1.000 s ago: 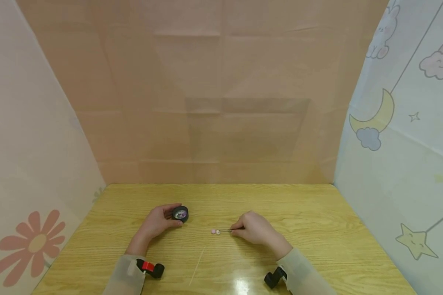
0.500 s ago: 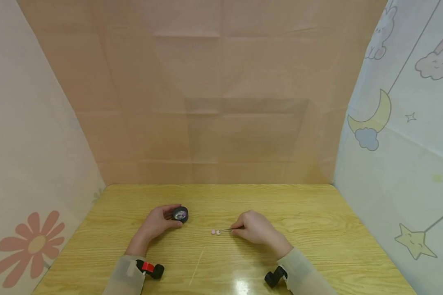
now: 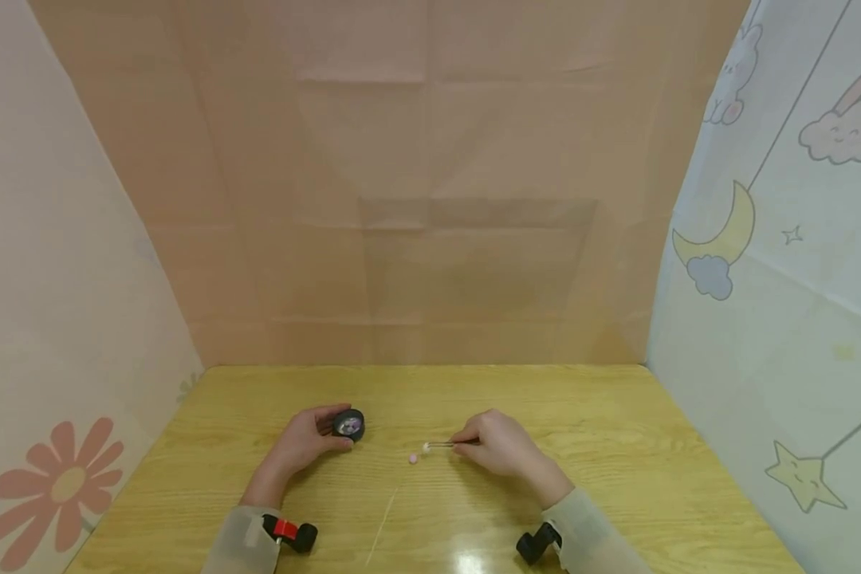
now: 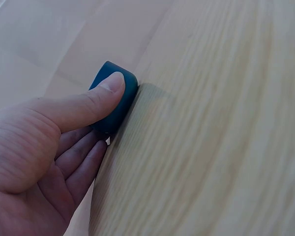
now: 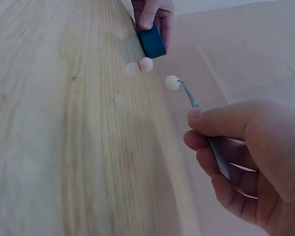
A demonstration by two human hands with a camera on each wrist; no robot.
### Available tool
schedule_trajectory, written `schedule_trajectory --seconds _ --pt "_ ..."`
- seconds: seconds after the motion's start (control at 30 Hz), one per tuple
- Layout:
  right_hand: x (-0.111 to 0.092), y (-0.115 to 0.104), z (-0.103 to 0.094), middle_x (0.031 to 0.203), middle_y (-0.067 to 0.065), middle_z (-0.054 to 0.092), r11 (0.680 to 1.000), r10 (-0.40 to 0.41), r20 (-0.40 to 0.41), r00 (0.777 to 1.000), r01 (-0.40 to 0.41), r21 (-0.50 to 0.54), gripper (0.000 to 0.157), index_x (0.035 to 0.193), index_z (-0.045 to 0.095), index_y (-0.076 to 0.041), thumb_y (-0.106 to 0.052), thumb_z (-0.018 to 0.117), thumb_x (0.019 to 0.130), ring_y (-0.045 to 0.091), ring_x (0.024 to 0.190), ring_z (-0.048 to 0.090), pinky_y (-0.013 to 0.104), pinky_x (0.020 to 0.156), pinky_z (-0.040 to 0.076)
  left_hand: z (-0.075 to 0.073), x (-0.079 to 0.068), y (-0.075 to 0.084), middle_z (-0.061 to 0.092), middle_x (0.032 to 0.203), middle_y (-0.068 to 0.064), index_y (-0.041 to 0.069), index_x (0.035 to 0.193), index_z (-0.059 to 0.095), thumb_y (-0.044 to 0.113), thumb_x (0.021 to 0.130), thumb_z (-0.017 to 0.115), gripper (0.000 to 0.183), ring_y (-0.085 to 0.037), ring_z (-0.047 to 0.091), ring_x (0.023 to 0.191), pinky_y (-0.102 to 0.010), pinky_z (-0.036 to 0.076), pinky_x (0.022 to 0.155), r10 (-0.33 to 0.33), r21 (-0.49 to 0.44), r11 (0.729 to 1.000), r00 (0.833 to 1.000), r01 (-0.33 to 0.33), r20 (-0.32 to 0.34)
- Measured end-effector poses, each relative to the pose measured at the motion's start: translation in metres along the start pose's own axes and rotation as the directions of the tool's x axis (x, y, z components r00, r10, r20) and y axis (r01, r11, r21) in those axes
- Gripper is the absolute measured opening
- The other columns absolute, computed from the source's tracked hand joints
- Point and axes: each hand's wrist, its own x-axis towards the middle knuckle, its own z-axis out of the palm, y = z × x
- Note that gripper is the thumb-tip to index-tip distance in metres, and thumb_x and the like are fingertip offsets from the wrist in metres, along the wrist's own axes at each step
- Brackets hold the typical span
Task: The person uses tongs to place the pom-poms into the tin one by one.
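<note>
My left hand [image 3: 303, 438] grips a small dark round container [image 3: 348, 425] by its sides, thumb on the near side; something purplish shows inside its open face. In the left wrist view its wall looks dark teal, close to the tabletop. In my right hand [image 3: 498, 442] are metal tweezers [image 5: 219, 156], pinched between thumb and fingers. Their tips hold a little white ball [image 5: 172, 82], raised above the table. A pink ball [image 5: 146, 64] of like size lies on the wood, between the container and the tweezers and a bit nearer to me.
Both hands work over a wood-grain table [image 3: 581, 399]. A thin pale line [image 3: 382, 526] runs across its front part. Behind stands a tan sheet [image 3: 402, 279], with a flower-printed sheet [image 3: 64, 239] at left and a moon-and-star sheet [image 3: 796, 359] at right.
The white ball, earlier on the table against the pink one, is now lifted off it in the tweezers. The left hand keeps its place on the container; the head view has tilted slightly up.
</note>
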Motion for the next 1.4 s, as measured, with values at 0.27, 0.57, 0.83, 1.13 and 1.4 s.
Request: schedule_trajectory --seconds 0.27,0.57,0.83,1.13,1.4 --pt "-0.003 -0.004 0.002 0.092 -0.009 0.077 0.998 0.061 -0.053 0.997 -0.06 0.018 0.013 0.108 0.088 -0.017 -0.023 0.079 0.099 -0.002 0.069 0.058 0.025 0.06 0.048 0.0 -0.005 -0.004 0.067 0.143 -0.017 0.007 0.147 0.066 0.017 0.086 0.093 0.068 -0.038 0.063 0.133 -0.054 0.051 0.11 -0.008 -0.002 1.0 1.0 0.008 -0.001" --pt "-0.006 -0.005 0.001 0.093 -0.007 0.078 0.993 0.104 -0.077 0.992 -0.099 0.065 0.015 0.111 0.087 -0.016 -0.023 0.079 0.1 -0.002 0.063 0.053 0.024 0.054 0.044 0.002 -0.007 -0.002 0.066 0.143 -0.019 0.005 0.147 0.066 0.014 0.085 0.093 0.068 -0.04 0.062 0.134 -0.053 0.052 0.109 -0.011 -0.035 0.999 1.0 0.011 0.01" --pt "-0.005 -0.003 0.004 0.093 -0.006 0.079 0.994 0.08 -0.091 0.993 -0.072 0.085 0.015 0.11 0.087 -0.014 -0.021 0.079 0.1 -0.003 0.063 0.055 0.023 0.054 0.044 0.002 -0.007 -0.002 0.065 0.144 -0.02 0.005 0.148 0.064 0.014 0.086 0.092 0.068 -0.041 0.061 0.135 -0.053 0.052 0.108 -0.002 -0.033 0.999 1.0 0.002 0.009" --pt "0.003 -0.001 0.014 0.092 -0.008 0.078 0.992 0.104 -0.096 0.99 -0.097 0.083 0.016 0.111 0.087 -0.015 -0.024 0.08 0.099 -0.003 0.068 0.059 0.024 0.057 0.047 0.002 -0.006 -0.003 0.065 0.144 -0.021 0.004 0.148 0.064 0.014 0.086 0.092 0.069 -0.042 0.061 0.135 -0.053 0.052 0.108 0.004 -0.035 0.999 1.0 -0.004 0.01" --pt "0.02 -0.013 0.02 0.093 -0.006 0.079 0.991 0.083 -0.093 0.992 -0.073 0.111 0.019 0.113 0.086 -0.014 -0.025 0.079 0.1 -0.002 0.064 0.054 0.024 0.055 0.044 0.001 0.0 -0.004 0.066 0.143 -0.019 0.006 0.147 0.066 0.013 0.085 0.093 0.068 -0.04 0.061 0.134 -0.054 0.051 0.109 0.005 -0.032 0.999 1.0 -0.005 -0.014"
